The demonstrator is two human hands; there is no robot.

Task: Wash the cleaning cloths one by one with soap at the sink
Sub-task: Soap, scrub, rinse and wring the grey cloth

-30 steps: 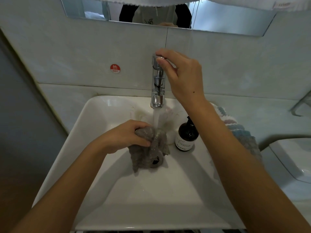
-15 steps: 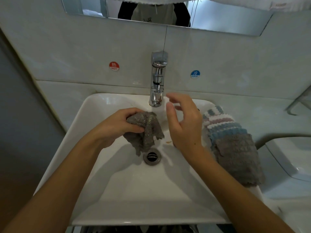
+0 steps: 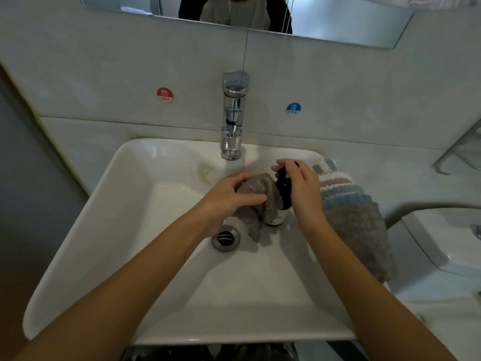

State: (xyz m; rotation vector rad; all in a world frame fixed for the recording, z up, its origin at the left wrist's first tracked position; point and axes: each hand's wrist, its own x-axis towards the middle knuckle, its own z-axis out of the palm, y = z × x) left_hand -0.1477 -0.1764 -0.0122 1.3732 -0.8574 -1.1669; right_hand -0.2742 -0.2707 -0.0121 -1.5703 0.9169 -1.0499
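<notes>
Over the sink (image 3: 125,230), the left hand (image 3: 229,199) grips a grey cloth (image 3: 260,204) while the right hand (image 3: 299,188) closes around the soap bottle (image 3: 282,188); soaping step, next likely pumping soap onto the cloth

My sink (image 3: 135,204) is glossy white ceramic, the tap (image 3: 233,118) polished chrome, the drain (image 3: 225,238) dull metal; the grey cloth (image 3: 256,194) looks nubbly, the soap bottle (image 3: 282,188) dark and smooth

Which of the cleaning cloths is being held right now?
The wet grey cloth over the sink, gripped by the left hand. The other cloths lie stacked on the sink's right edge, untouched.
</notes>
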